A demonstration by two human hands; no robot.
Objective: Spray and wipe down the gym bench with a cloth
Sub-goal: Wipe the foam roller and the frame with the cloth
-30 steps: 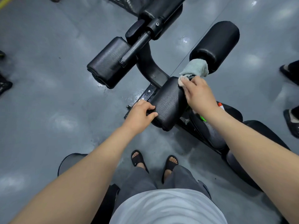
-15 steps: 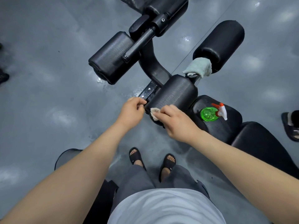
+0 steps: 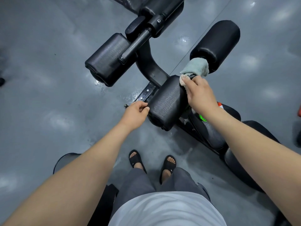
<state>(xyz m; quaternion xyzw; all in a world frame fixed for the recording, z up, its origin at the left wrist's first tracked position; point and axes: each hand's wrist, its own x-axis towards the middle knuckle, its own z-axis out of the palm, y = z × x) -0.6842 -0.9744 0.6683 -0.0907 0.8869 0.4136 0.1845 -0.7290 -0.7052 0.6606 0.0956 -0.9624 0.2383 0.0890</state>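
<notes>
The cloth (image 3: 184, 80), a small pale rag, sits bunched under our right hand (image 3: 199, 93) at the far end of the near black roller pad (image 3: 167, 101) on the gym bench (image 3: 210, 132). Our right fingers clench it and press it onto the pad's top edge. Just past it a grey-green towel (image 3: 196, 66) is wrapped around the bar between this pad and the upper right roller pad (image 3: 218, 41). Our left hand (image 3: 136, 112) grips the near end of the same pad, thumb and fingers curled on its edge beside the metal bracket (image 3: 147, 93). A second roller pad (image 3: 107, 59) sticks out to the left of the curved black frame (image 3: 147, 62). A green spray bottle (image 3: 202, 117) lies on the seat surface, mostly hidden behind our right forearm. Below, we see our feet in black sandals (image 3: 136, 159), grey trousers and a white shirt. The grey floor (image 3: 48, 95) looks wet near the bracket.
</notes>
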